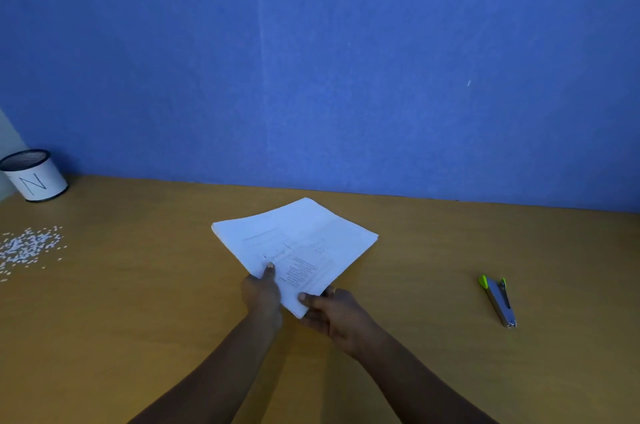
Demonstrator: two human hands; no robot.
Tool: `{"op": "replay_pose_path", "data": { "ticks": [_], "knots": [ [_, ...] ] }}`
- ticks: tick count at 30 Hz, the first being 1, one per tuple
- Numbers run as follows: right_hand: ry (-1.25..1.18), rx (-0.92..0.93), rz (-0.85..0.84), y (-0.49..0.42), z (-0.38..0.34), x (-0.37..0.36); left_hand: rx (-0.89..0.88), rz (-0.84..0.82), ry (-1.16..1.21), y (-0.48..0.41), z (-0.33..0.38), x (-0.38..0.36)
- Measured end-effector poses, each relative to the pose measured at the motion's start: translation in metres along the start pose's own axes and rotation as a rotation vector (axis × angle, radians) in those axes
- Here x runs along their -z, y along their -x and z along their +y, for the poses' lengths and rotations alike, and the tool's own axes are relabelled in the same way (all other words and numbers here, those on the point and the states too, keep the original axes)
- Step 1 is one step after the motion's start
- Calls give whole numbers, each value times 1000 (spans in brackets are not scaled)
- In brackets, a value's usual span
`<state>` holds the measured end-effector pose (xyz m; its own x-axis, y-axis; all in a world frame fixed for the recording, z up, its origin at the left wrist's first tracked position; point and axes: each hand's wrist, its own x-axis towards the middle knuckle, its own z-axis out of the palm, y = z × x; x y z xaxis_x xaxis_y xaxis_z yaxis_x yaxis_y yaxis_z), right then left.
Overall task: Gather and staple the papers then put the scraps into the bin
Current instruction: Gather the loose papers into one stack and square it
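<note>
A stack of white printed papers lies turned like a diamond at the middle of the wooden desk. My left hand grips its near-left edge, thumb on top. My right hand holds the near corner, thumb on the top sheet and fingers underneath. A grey stapler with green ends rests on the desk to the right, well apart from both hands. Small white paper scraps are scattered at the far left. Behind the scraps, in the left corner, stands a white cylindrical bin with a dark rim.
A blue partition wall rises along the back edge of the desk. Bare desk surface lies between the papers and the stapler, and between the papers and the scraps.
</note>
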<state>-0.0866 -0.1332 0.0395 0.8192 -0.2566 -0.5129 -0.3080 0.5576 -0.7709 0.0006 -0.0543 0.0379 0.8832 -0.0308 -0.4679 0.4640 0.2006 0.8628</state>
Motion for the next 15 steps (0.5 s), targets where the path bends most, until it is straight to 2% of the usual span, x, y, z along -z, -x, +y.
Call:
{"op": "replay_pose_path", "data": {
  "ticks": [3, 7, 11, 15],
  "knots": [
    [40, 23, 51, -1, 0, 1, 14, -22, 35, 2, 0, 0],
    [47, 48, 103, -4, -3, 7, 97, -167, 48, 10, -1, 4],
    [105, 53, 121, -6, -7, 15, 173, -260, -28, 14, -5, 9],
    [169, 61, 131, -7, -4, 23, 172, -284, -71, 18, -10, 12]
  ]
}}
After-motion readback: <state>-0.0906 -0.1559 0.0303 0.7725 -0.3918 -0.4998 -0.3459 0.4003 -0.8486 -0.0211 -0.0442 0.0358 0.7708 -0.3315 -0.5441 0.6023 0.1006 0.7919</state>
